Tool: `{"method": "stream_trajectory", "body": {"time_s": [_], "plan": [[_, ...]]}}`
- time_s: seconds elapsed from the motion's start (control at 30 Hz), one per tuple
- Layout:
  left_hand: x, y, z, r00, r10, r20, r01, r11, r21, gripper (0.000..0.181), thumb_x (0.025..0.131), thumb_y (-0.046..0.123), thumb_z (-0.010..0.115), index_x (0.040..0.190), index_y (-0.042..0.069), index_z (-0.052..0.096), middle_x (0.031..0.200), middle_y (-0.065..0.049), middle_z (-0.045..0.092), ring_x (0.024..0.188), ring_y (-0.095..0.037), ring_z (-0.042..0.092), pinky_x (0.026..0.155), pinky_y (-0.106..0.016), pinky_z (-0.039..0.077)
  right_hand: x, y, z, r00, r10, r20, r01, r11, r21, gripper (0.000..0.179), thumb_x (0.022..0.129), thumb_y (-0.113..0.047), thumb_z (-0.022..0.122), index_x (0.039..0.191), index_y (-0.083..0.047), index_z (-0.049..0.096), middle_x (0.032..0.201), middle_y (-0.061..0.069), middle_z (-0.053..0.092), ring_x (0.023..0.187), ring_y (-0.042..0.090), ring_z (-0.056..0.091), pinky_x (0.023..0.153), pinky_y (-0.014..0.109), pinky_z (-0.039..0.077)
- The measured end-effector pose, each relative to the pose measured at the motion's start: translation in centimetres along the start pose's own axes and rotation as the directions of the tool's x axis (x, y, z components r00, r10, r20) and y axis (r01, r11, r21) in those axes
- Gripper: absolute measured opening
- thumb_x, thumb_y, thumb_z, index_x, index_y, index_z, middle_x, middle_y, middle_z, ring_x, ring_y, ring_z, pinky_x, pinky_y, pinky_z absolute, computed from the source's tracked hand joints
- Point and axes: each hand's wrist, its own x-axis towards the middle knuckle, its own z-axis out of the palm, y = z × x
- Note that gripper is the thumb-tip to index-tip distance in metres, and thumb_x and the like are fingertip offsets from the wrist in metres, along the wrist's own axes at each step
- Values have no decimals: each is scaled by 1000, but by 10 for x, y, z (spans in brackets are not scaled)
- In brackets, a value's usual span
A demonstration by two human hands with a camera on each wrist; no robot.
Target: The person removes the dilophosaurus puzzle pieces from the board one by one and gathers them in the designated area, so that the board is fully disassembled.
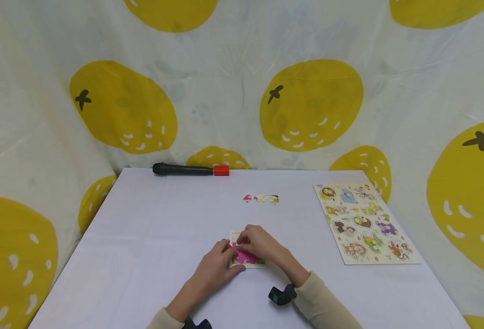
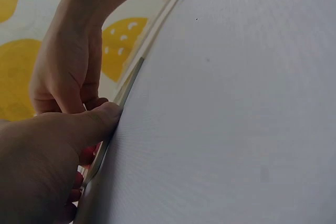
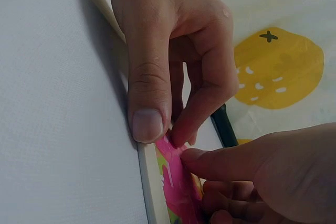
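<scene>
Left hand's grip holds puzzle frame, mid tabletop.
Right hand's grip curled over pink pieces; can't tell if pinching one. Best: brace frame, align edges, press flat.

Plain beige sleeves with small black wrist devices

White table with microphone, three puzzle pieces, animal board and framed puzzle
</scene>
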Motion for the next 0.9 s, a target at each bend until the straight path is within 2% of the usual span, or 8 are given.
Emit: {"method": "stream_trajectory", "body": {"time_s": [0.17,0.37,0.5,0.67,0.9], "plan": [[-1,3,-1,999,-22,35,22,1000,3,40,83,47,79,106,16,70,112,-1,58,95,-11,55,76,-27,55,-1,0,0,999,25,25,-26,999,24,15,90,-15,74,103,-8,74,91,-2,64,81,10,55,74,23,51],[0,4,-4,997,-43,63,43,999,1,39,84,46,78,105,13,69,113,-2,58,96,-13,56,78,-28,56,1,0,2,999,27,32,-28,1000,11,14,92,-14,72,103,-7,68,90,0,58,79,12,51,70,23,46],[1,4,-5,997,-50,56,50,999,-2,38,83,46,79,100,13,68,110,-1,58,92,-11,54,75,-26,54,1,1,2,999,26,32,-27,999,25,14,93,-13,71,104,-6,65,92,1,55,80,13,50,71,23,45],[2,5,-4,999,-22,32,23,1000,-15,38,82,46,80,98,13,69,109,-1,59,90,-10,54,72,-25,52,-1,4,1,999,38,37,-40,998,52,16,93,-14,71,103,-8,62,92,1,54,82,14,49,70,24,43],[2,4,-5,999,-29,29,28,1000,6,38,83,47,79,97,13,69,109,0,59,92,-10,55,74,-26,53,1,3,-2,1000,-4,19,2,995,103,12,92,-13,71,99,-10,62,88,-2,59,77,11,51,65,20,44]]}}
